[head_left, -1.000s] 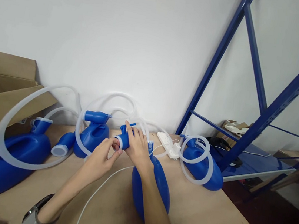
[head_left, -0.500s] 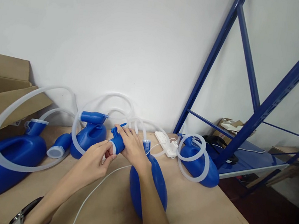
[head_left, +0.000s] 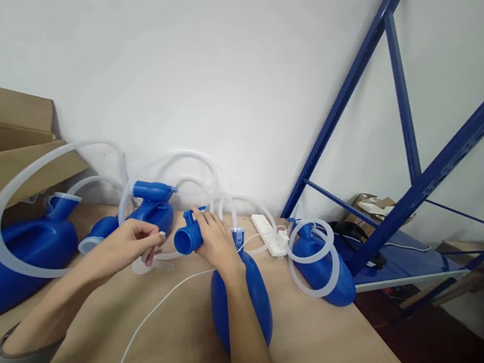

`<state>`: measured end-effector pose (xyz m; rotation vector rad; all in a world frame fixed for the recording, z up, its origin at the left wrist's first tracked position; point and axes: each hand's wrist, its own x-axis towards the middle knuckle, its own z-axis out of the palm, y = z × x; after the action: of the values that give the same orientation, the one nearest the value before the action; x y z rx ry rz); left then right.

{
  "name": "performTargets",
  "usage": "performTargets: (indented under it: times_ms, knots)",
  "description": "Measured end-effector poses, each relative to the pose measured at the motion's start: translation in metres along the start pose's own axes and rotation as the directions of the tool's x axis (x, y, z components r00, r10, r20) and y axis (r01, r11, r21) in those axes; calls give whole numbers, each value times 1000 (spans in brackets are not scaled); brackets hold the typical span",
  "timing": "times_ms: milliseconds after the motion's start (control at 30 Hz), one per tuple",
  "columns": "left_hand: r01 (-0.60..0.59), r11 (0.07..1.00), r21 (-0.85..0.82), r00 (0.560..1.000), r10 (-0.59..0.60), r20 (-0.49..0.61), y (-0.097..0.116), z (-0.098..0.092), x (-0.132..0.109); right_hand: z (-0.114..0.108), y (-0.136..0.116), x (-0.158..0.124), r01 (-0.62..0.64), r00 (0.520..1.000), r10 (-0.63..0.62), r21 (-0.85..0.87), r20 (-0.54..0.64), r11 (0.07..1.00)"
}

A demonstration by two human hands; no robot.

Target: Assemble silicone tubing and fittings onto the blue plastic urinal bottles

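My right hand [head_left: 217, 241] is closed around a blue fitting [head_left: 188, 239], whose round open mouth faces me. To its left, my left hand [head_left: 134, 247] has its fingers pinched together. A translucent cap with a thin strap [head_left: 139, 266] shows just under those fingers, partly hidden by them. Beneath my right forearm lies a blue bottle [head_left: 254, 298] with a translucent lid at its neck. Behind my left hand sits another blue bottle [head_left: 156, 215] with a blue fitting lying over it.
Blue bottles with clear hoses lie at the left [head_left: 28, 240] and right [head_left: 330, 273]. A white power strip [head_left: 264, 228] and cable are on the wooden table [head_left: 334, 353]. A cardboard box [head_left: 8, 165] stands at the left, a blue metal rack [head_left: 435, 168] at the right.
My left hand has moved left, away from the blue fitting. The pale cap has come off the fitting, leaving its mouth open. My right hand still holds the fitting in nearly the same place.
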<state>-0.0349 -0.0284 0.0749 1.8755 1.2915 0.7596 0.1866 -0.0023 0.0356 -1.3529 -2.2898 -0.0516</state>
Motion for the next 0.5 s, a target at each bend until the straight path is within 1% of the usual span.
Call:
performTargets:
  times_ms: [67,133,167,200,233,300,367,433,500]
  knots:
    - [57,974,218,998,-60,5,-14,-10,2,-3,3,-2,23,1000,-24,36,14,999]
    - [115,910,397,984,-159,79,-34,-15,6,-3,3,-3,28,998,-30,44,49,999]
    - [147,873,464,961,-237,141,-46,-14,8,-1,1,-3,20,996,-23,33,84,999]
    - [191,845,500,923,-328,201,-57,-12,10,3,0,-3,12,991,-14,14,133,1000]
    - [206,831,517,896,-372,241,-68,-9,12,8,-3,-2,11,981,-9,-7,195,1000]
    - [201,815,544,873,-401,279,-85,0,17,20,-9,-1,22,944,-6,-43,331,999]
    - [175,806,565,878,-387,281,-96,6,23,32,-16,1,26,904,-3,-48,427,999]
    - [158,800,579,896,-362,256,-102,7,27,41,-22,2,-2,883,14,-26,469,1000]
    - [148,806,573,916,-330,228,-103,4,28,43,-25,3,-47,869,33,17,493,999]
